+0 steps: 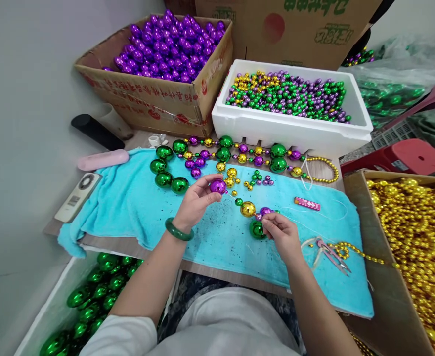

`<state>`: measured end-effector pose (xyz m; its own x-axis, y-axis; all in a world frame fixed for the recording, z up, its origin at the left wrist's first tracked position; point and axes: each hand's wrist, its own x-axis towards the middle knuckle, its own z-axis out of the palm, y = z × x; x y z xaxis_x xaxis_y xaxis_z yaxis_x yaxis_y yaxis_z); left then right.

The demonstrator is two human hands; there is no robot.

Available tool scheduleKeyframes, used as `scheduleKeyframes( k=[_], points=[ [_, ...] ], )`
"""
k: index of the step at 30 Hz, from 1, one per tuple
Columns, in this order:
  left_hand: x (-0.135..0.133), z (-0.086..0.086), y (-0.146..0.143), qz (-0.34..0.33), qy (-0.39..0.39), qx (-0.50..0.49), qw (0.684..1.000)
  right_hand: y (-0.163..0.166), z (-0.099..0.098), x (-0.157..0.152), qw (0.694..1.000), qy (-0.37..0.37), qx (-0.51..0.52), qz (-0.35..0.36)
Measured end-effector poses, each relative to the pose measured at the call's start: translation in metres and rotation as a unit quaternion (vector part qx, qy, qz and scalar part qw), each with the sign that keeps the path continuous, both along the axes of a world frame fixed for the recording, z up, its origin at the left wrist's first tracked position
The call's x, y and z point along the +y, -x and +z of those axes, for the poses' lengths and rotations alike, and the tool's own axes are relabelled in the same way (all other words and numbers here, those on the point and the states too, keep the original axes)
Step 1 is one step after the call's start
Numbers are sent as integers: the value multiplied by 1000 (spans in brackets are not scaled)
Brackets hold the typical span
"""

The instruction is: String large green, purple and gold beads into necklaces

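Note:
Between the fingers and thumb of my left hand [197, 200] is a shiny purple ball bead [218, 186]. A thin string runs from it to a small green bead [239, 201] and a gold ball bead [247, 209]. My right hand [281, 232] is pinched closed beside a large green ball bead [257, 229] and another purple bead [265, 211]; its fingertips hide what they grip. Loose gold beads [232, 172] and small green beads [256, 175] lie on the blue towel [217, 242] beyond my hands. A finished-looking bead strand [226, 142] curves behind them.
A cardboard box [147, 101] of purple balls and a white foam box [287, 129] of small beads stand behind. Gold bead chains fill a box [391, 291] at right. Pink snips [332, 255] and a lighter [307, 203] lie on the towel. Green balls [91, 311] sit lower left.

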<state>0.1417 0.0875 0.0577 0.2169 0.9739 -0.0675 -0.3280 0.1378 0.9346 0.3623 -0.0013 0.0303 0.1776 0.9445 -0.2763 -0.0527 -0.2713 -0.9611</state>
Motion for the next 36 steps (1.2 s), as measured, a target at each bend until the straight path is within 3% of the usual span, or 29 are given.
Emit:
scheduleKeyframes(
  k=[7,13,19,25,36],
  points=[
    [-2,5,5,-37,-7,-35,999,-3,4,2,999,-5,12,31],
    [-6,7,4,-22,-37,-46,998,1,-1,2,999,-5,29,24],
    [-16,17,3,-73,-52,-70,994,0,-6,0,998,4,38,43],
    [-23,26,-1,-76,-89,-77,990,2,-9,2,997,9,52,48],
    [-30,31,-3,-111,-9,-209,972,10,-12,3,992,27,101,66]
  ],
)
